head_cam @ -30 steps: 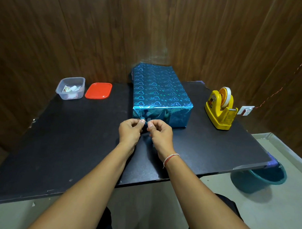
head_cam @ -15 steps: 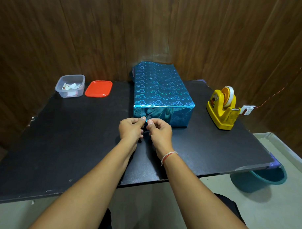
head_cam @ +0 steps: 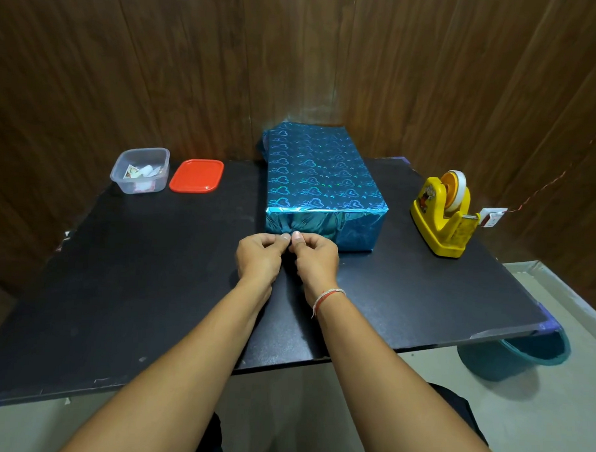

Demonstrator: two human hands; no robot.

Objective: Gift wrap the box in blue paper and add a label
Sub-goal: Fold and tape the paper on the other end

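Observation:
The box [head_cam: 320,174], wrapped in shiny blue paper with a heart pattern, lies lengthwise at the back middle of the black table [head_cam: 136,274]. Its near end shows folded paper flaps. Just in front of that end, my left hand [head_cam: 259,255] and my right hand [head_cam: 317,260] meet with fingers curled and thumb tips together. They pinch a small piece between them. It is almost wholly hidden by the fingertips and too small to identify.
A yellow tape dispenser [head_cam: 440,220] stands right of the box. At the back left sit a clear tub [head_cam: 120,182] with paper bits and a red lid [head_cam: 196,175]. A teal bin [head_cam: 522,355] is under the table's right corner. Wood walls close in behind.
Both hands have stayed together in front of the box, thumbs closing tighter over the small piece. The view has shifted slightly.

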